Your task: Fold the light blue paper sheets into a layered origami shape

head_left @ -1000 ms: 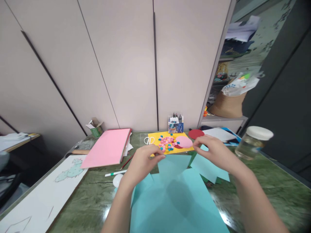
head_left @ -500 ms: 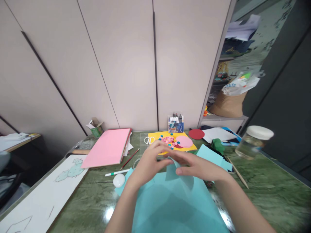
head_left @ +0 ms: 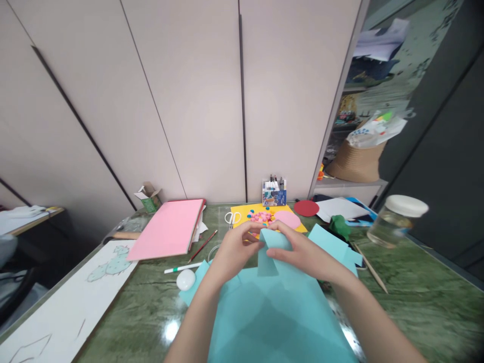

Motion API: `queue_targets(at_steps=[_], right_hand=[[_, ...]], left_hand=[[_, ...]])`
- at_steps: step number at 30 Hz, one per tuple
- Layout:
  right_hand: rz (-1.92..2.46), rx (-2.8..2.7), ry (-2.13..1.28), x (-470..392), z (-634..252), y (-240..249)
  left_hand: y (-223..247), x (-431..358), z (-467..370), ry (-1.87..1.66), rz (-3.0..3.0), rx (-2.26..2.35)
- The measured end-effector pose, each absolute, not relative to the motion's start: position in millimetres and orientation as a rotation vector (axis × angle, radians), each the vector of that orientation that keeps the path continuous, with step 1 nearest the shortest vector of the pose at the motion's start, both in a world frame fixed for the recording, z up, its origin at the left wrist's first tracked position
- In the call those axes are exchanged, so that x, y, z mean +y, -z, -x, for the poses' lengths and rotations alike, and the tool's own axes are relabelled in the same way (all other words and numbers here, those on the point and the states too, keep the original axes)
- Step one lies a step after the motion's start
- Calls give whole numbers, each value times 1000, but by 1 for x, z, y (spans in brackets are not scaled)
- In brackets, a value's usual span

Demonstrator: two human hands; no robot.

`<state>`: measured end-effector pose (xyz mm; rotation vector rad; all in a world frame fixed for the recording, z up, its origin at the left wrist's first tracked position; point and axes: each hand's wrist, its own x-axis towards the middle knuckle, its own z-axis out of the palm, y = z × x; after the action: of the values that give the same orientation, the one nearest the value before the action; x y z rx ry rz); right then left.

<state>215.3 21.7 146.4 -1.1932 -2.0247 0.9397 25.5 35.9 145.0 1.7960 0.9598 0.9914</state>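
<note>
Head cam, L hand (head_left: 236, 250): pinching blue paper (head_left: 275, 238), L edge
R hand (head_left: 302, 253): gripping, thumb in front
Lg sheet (head_left: 272, 322): far edge below

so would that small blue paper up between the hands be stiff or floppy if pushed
The small blue paper is probably light and flexible, since it looks thin and bends between the left hand and right hand. It may not be fully limp, as the bent part has a raised shape.
</note>
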Motion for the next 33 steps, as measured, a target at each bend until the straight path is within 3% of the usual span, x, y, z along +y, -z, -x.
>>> queue_targets(at_steps=[22, 33], right_hand=[[1061, -2027, -944, 23, -213, -146], [1084, -2018, -915, 18, -216, -153]], left_hand=[[-151, 26, -27, -929, -2252, 1268], [-156, 21, -25, -844, -2349, 1075]])
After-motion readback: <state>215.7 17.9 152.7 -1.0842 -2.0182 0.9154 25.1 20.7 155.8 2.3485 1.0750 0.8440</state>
